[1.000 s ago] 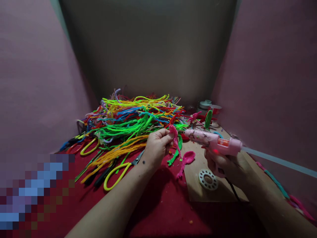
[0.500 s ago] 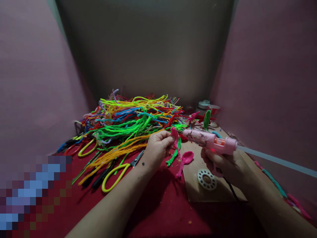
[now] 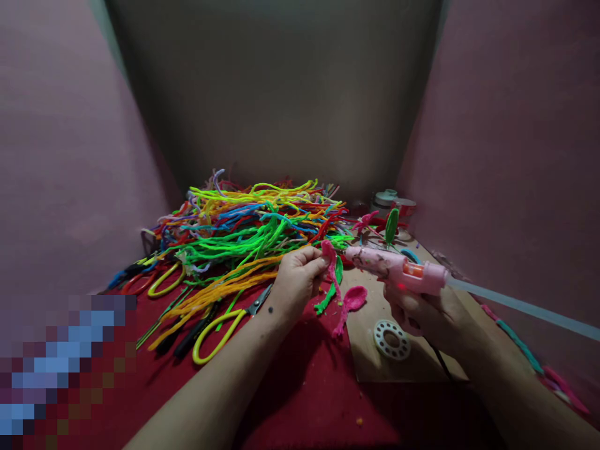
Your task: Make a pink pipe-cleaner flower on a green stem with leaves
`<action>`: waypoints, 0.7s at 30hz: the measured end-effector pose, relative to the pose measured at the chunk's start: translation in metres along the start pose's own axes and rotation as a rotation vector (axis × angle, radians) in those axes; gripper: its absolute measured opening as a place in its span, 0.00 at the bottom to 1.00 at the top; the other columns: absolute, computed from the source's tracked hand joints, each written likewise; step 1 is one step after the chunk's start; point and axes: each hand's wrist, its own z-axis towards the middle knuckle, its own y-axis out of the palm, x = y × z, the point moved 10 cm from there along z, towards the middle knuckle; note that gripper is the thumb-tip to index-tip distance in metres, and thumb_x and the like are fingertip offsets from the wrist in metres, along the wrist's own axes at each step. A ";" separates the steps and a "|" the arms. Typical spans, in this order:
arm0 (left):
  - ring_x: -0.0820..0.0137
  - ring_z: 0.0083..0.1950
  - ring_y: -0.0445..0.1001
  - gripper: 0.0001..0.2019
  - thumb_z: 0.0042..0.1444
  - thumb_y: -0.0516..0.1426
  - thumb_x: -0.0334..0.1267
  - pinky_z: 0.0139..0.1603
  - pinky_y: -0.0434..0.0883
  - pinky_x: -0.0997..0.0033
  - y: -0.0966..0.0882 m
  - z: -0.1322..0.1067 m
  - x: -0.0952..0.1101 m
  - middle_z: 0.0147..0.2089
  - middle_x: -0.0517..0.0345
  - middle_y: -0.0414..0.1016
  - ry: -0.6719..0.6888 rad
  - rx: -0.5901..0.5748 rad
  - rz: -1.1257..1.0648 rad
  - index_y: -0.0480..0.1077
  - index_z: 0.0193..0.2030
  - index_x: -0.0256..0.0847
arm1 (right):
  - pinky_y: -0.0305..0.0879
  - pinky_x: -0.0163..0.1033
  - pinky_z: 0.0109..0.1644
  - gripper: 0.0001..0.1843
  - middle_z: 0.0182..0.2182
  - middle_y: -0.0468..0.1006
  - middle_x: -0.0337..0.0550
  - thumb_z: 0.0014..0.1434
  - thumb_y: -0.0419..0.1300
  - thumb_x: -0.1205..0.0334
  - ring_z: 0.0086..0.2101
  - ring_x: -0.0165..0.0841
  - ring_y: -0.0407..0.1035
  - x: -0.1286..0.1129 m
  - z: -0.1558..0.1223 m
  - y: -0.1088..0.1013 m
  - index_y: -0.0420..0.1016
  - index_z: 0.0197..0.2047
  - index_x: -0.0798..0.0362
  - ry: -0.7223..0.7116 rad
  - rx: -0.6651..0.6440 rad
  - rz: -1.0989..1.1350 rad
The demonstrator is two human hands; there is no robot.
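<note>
Left hand (image 3: 295, 281) pinches a pink chenille petal (image 3: 330, 259) upright, presenting it to the glue gun (image 3: 398, 270) gripped in the right hand (image 3: 422, 309); nozzle points at the petal.

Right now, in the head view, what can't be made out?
- Head view: a pixelated block hides the lower-left corner of the red cloth.
- Whether the glue gun nozzle touches the pink petal in the left hand: too small.
- The right hand trigger finger: hidden under the gun.
- The glue stick: cut off by the right edge.
</note>
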 end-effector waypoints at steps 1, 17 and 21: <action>0.85 0.13 0.49 0.08 0.45 0.57 0.35 0.13 0.47 0.83 0.000 0.000 0.000 0.15 0.69 0.56 0.000 0.000 -0.002 0.61 0.22 0.37 | 0.48 0.30 0.10 0.15 0.12 0.61 0.34 0.55 0.58 0.58 0.12 0.25 0.54 0.007 -0.001 -0.003 0.74 0.46 0.53 0.019 0.012 0.002; 0.84 0.13 0.49 0.08 0.44 0.57 0.36 0.13 0.47 0.82 0.004 -0.001 0.001 0.14 0.70 0.55 0.016 -0.003 0.034 0.61 0.22 0.37 | 0.56 0.32 0.14 0.10 0.18 0.70 0.39 0.55 0.57 0.56 0.14 0.26 0.61 0.022 -0.002 -0.007 0.75 0.35 0.52 0.032 0.035 -0.018; 0.84 0.14 0.49 0.08 0.44 0.57 0.36 0.14 0.48 0.82 0.003 -0.001 0.002 0.14 0.70 0.56 0.040 0.005 0.085 0.62 0.21 0.37 | 0.56 0.31 0.13 0.10 0.18 0.71 0.40 0.56 0.56 0.56 0.15 0.27 0.62 0.027 -0.005 -0.014 0.74 0.31 0.52 0.007 0.085 -0.068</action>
